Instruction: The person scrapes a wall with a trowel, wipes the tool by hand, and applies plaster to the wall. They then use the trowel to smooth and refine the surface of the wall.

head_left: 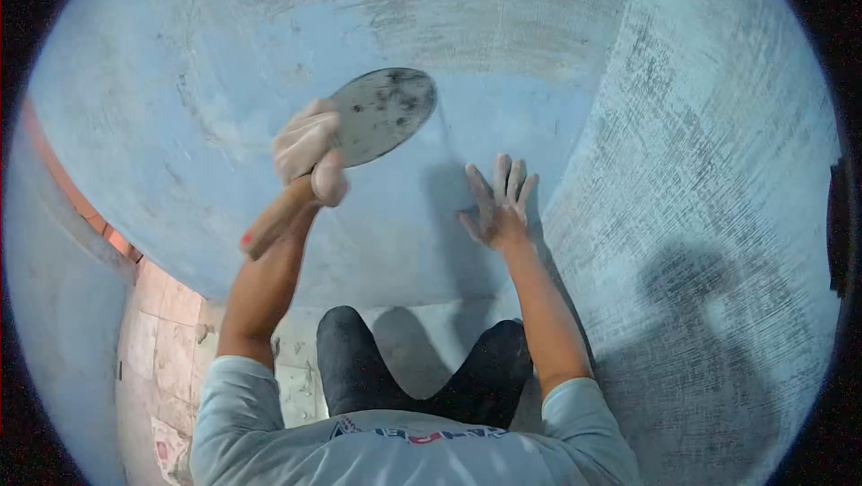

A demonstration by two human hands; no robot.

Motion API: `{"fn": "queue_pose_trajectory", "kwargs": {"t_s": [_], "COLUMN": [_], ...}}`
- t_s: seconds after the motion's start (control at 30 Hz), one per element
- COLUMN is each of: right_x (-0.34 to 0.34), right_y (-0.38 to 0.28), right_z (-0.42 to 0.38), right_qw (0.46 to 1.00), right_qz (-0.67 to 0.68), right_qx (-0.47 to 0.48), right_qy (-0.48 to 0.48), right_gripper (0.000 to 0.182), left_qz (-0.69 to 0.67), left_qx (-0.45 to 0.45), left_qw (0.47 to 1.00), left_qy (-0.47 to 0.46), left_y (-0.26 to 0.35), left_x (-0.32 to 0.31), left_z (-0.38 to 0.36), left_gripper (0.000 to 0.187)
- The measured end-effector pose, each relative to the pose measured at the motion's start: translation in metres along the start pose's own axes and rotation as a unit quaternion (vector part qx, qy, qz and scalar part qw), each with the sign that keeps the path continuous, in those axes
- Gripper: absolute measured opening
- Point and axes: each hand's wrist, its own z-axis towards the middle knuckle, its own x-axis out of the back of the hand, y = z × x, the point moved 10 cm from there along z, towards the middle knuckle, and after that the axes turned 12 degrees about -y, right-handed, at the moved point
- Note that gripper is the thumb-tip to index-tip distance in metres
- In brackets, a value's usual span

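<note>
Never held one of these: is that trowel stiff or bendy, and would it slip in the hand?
The trowel probably stays fairly stiff: its thin, rounded blade looks like metal and shows no bend. The wooden handle, wrapped by the left hand, likely grips well. The blade looks thin, so it may flex slightly when pressed on the wall.

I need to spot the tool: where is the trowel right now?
In the head view the trowel is upper centre-left, gripped by the left hand, its blade against the blue wall, left of the right hand.

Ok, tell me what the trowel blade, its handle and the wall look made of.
Trowel blade: likely steel, dull grey, speckled with dark residue. Handle in the left hand: seemingly wood, brown with a red tip. Wall: probably cement plaster, matte blue-grey, showing sweeping smear marks.
</note>
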Motion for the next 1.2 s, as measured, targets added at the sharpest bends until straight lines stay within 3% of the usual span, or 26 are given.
{"fn": "queue_pose_trajectory", "kwargs": {"t_s": [0.1, 0.23, 0.37, 0.47, 0.53, 0.57, 0.67, 0.7, 0.73, 0.8, 0.83, 0.93, 1.0, 1.1, 1.2], "right_x": [0.009, 0.012, 0.005, 0.012, 0.009, 0.009, 0.001, 0.003, 0.017, 0.005, 0.005, 0.016, 0.005, 0.006, 0.007], "right_y": [-0.001, 0.002, 0.000, 0.001, 0.005, 0.004, 0.003, 0.000, -0.003, 0.004, 0.005, -0.004, -0.004, 0.003, 0.003], "right_z": [-0.003, 0.002, 0.006, -0.004, -0.003, -0.001, 0.007, 0.002, -0.003, 0.001, -0.001, -0.001, -0.003, -0.002, 0.001], "right_qw": [0.992, 0.996, 0.997, 0.996, 1.000, 1.000, 0.998, 0.998, 0.988, 0.998, 0.999, 1.000, 0.998, 0.995, 0.999], "right_qz": [0.009, 0.041, 0.002, 0.040, 0.015, 0.011, 0.011, 0.028, 0.042, 0.043, 0.043, 0.018, 0.033, 0.050, 0.025], "right_qx": [0.034, -0.023, -0.051, 0.032, 0.001, -0.007, -0.049, -0.003, 0.040, 0.022, 0.012, 0.016, 0.015, 0.025, -0.012], "right_qy": [0.118, -0.081, -0.064, 0.077, 0.016, 0.002, -0.048, 0.047, 0.145, 0.043, -0.009, 0.000, 0.050, 0.083, -0.042], "right_gripper": [0.093, 0.099, 0.093, 0.094, 0.090, 0.090, 0.089, 0.089, 0.089, 0.089, 0.089, 0.098, 0.094, 0.091, 0.091], "left_qz": [-0.034, -0.016, 0.024, -0.022, -0.034, 0.006, -0.023, -0.025, -0.029, -0.059, -0.050, 0.006, 0.003, -0.032, 0.025], "left_qx": [-0.022, 0.001, 0.024, -0.029, -0.018, 0.028, -0.007, -0.030, -0.047, -0.080, -0.045, 0.013, 0.002, -0.038, 0.022], "left_qw": [0.998, 1.000, 0.999, 0.999, 0.999, 1.000, 1.000, 0.999, 0.996, 0.995, 0.998, 1.000, 1.000, 0.999, 0.999], "left_qy": [-0.057, -0.014, -0.040, -0.035, 0.013, 0.000, 0.009, -0.004, -0.073, -0.021, -0.014, 0.002, 0.007, 0.007, 0.020], "left_y": [0.031, 0.024, 0.024, 0.044, 0.038, 0.022, 0.012, 0.022, 0.040, 0.048, 0.045, 0.021, 0.016, 0.037, 0.040], "left_x": [0.002, 0.004, -0.015, -0.008, 0.020, 0.024, -0.011, -0.022, -0.030, -0.007, 0.007, 0.015, -0.005, 0.008, 0.031], "left_z": [0.042, 0.014, 0.020, 0.035, 0.013, -0.001, 0.006, 0.015, 0.033, 0.025, 0.015, 0.002, 0.005, 0.019, 0.008], "left_gripper": [0.042, 0.043, 0.037, 0.034, 0.033, 0.033, 0.039, 0.040, 0.038, 0.039, 0.040, 0.037, 0.028, 0.031, 0.034]}}
